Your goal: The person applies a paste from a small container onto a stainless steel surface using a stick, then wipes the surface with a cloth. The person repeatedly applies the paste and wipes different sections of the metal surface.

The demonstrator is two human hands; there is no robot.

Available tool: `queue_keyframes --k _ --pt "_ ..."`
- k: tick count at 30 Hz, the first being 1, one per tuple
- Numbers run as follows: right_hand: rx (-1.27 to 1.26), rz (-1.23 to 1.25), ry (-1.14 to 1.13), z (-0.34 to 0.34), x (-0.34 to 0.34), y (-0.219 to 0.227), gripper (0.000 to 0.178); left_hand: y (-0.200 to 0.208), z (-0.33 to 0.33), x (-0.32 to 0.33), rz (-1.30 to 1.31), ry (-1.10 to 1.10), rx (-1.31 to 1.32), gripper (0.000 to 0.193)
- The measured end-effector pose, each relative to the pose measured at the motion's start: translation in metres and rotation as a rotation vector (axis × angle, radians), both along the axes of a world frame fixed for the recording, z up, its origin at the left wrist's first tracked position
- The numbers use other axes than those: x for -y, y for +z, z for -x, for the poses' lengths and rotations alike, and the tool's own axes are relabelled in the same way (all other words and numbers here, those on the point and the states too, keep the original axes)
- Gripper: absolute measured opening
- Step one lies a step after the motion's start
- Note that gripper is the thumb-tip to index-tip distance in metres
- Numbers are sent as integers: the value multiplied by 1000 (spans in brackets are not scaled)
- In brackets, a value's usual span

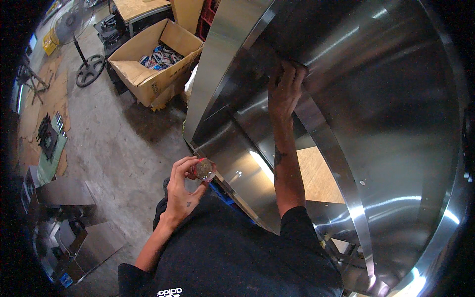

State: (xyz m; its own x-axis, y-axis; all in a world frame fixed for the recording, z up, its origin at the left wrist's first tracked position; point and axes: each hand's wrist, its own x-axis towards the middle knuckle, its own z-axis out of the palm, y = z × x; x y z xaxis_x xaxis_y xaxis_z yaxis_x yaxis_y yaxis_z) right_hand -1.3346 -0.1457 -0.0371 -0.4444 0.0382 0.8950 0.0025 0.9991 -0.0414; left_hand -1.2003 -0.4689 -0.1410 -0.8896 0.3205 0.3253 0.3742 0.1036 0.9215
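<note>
Held between the thumb and fingers of my left hand (183,188) is a small clear round container (204,170) with red at its edge, seen end-on. It is in front of my body, beside the near edge of a large stainless steel unit (391,123). My right hand (287,89) reaches up and forward against the unit's dark inner steel surface. Its fingers are curled, and something dark shows at the fingertips, too shadowed to name. A steel strip (341,163) curves past my right forearm.
Left of the steel unit, an open cardboard box (148,81) holds a pile of small colourful items. Behind it is a wooden-topped table (141,7). On the concrete floor are a fan with a round base (90,71), tools on a green mat (52,153), and dark panels (64,193).
</note>
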Motion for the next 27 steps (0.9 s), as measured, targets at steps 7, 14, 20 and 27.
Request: queue_keyframes --k 7,14,20,27 --pt "-7 45 20 -1 -1 0 26 -1 0 0 9 -2 -8 70" --pt "-27 -30 6 1 -3 0 28 -2 0 0 1 7 -2 70" --pt "-11 -30 -2 -1 -5 0 30 -2 -2 0 0 8 -5 71" --pt "7 -12 8 0 -6 -2 29 -1 -2 1 17 3 -15 70"
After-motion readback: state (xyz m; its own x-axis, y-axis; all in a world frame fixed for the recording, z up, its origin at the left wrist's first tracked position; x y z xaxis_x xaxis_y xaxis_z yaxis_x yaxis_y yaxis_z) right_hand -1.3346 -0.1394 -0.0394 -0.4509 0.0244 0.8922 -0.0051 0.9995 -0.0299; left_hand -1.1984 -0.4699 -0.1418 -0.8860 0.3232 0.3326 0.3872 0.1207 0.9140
